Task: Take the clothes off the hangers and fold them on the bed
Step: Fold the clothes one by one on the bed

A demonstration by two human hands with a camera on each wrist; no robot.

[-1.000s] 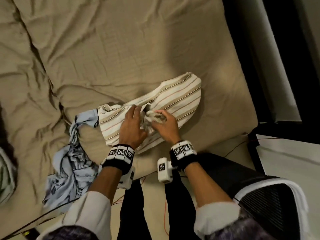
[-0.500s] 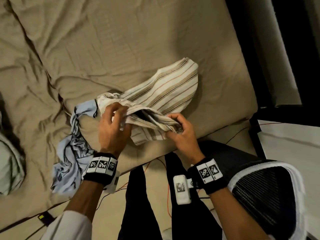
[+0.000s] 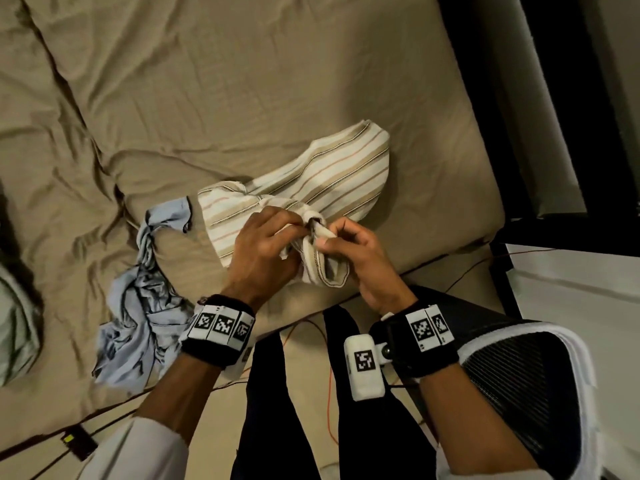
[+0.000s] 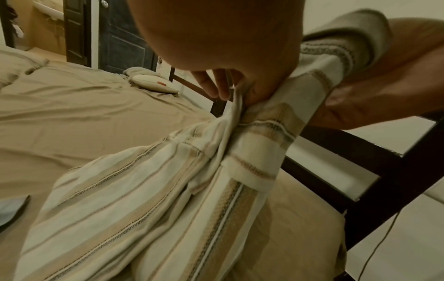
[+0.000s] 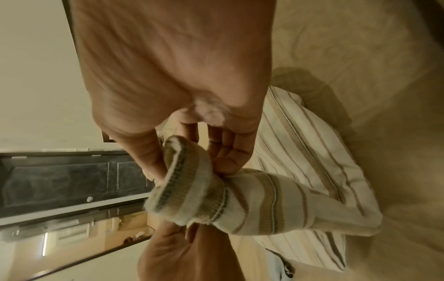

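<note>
Clothes on the bed (image 3: 242,81): one striped shirt (image 3: 332,174) pinched by both hands, left (image 3: 263,251) and right (image 3: 360,258); one blue garment (image 3: 138,306) beside.

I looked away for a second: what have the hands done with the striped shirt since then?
Both hands, left hand and right hand, regripped the cream brown-striped shirt, now pinching its sleeve cuff. The crumpled light-blue garment stayed on the tan bedsheet.

Open bed sheet (image 3: 242,81) lies beyond; a blue garment (image 3: 138,306) (crumpled) crowds left, what looks like a dark frame (image 3: 485,116) right.
</note>
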